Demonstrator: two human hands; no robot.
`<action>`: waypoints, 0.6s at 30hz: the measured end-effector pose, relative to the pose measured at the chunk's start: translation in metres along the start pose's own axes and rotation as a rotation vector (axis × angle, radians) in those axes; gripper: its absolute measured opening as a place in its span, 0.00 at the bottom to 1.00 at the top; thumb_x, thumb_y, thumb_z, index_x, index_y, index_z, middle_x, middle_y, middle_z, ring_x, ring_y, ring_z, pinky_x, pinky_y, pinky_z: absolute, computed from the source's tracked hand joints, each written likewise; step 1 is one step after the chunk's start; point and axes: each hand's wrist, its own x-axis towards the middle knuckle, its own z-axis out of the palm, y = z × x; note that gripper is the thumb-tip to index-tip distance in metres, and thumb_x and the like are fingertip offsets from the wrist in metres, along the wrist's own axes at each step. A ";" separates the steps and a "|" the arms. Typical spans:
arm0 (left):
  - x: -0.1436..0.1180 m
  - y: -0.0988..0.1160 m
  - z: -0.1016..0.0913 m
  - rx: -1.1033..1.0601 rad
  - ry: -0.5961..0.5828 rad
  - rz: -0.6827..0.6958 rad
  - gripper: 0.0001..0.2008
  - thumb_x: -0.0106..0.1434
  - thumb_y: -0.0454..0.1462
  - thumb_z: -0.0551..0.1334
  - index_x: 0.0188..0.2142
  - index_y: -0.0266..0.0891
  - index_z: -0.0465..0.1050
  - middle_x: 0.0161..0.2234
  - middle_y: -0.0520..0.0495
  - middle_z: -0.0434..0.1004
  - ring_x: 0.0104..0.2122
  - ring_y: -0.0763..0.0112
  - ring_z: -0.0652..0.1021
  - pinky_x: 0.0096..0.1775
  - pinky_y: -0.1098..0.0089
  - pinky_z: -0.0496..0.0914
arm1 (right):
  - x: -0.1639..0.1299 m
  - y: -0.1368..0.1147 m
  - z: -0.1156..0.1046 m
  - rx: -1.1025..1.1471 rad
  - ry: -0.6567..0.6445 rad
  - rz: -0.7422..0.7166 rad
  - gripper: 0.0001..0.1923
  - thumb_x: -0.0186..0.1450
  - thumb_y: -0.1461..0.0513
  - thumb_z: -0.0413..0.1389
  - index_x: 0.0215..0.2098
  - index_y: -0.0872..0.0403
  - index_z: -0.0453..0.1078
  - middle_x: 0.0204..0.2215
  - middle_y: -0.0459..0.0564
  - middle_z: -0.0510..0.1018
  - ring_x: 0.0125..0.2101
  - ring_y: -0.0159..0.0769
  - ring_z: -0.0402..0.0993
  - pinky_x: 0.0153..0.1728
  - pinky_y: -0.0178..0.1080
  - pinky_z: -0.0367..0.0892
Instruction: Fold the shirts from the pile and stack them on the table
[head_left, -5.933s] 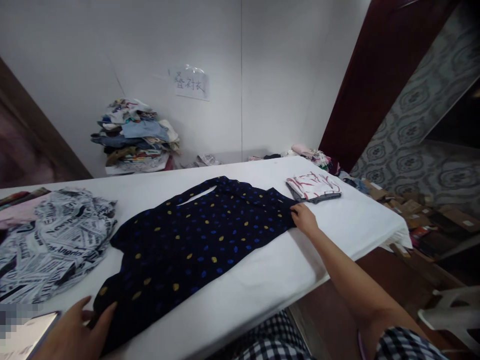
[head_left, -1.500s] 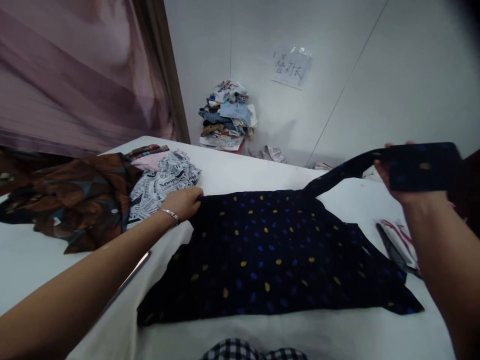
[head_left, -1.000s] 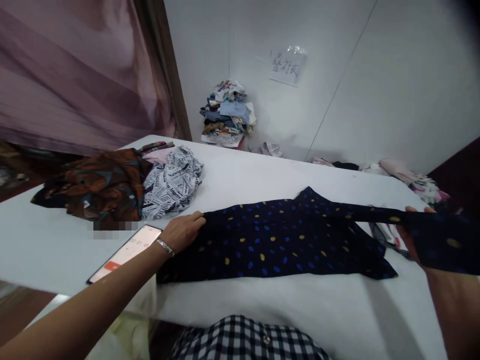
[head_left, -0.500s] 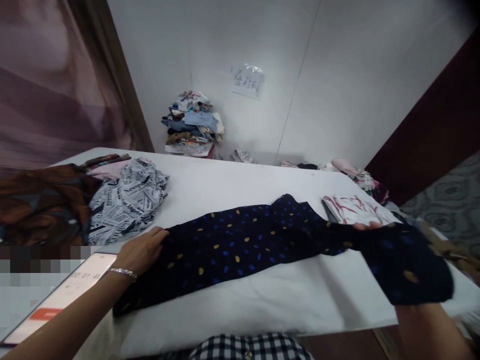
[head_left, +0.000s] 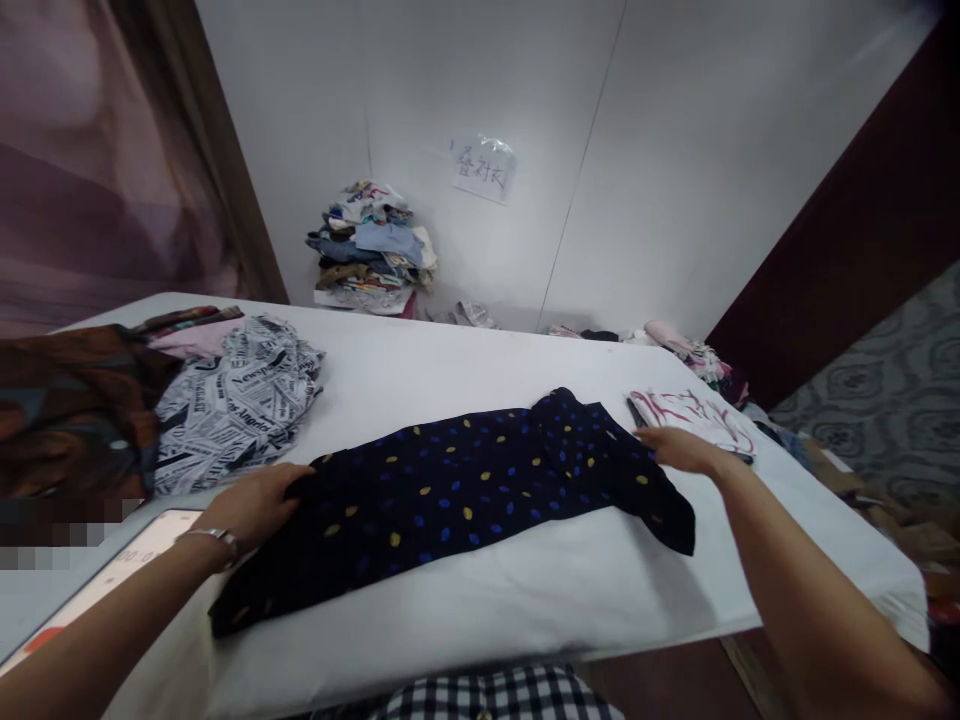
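A navy shirt with yellow and blue leaf-like spots lies lengthwise on the white table, in a long narrow folded strip. Its collar end is toward the right, and a sleeve slants down toward the front. My left hand, a silver bracelet at the wrist, grips the shirt's left end with curled fingers. At the upper edge of the sleeve, near the shoulder, my right hand pinches the cloth. The fingertips of both hands are partly hidden.
Newspaper-print cloth and a brown garment lie at left, near a lit phone or tablet. Behind the right hand sits a folded white-and-red garment. A clothes pile stands by the wall beneath a paper sign.
My right hand has moved left and back toward the shoulder. The sleeve, held out to the right before, now lies on the table angled toward me. My left hand remains at the shirt's left end.
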 end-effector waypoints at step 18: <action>-0.019 -0.020 0.001 -0.065 0.305 -0.036 0.08 0.61 0.40 0.49 0.35 0.44 0.65 0.50 0.45 0.74 0.49 0.65 0.74 0.50 0.67 0.68 | 0.166 -0.051 0.106 0.031 0.116 0.143 0.31 0.60 0.62 0.56 0.61 0.61 0.63 0.56 0.60 0.71 0.54 0.47 0.68 0.54 0.40 0.62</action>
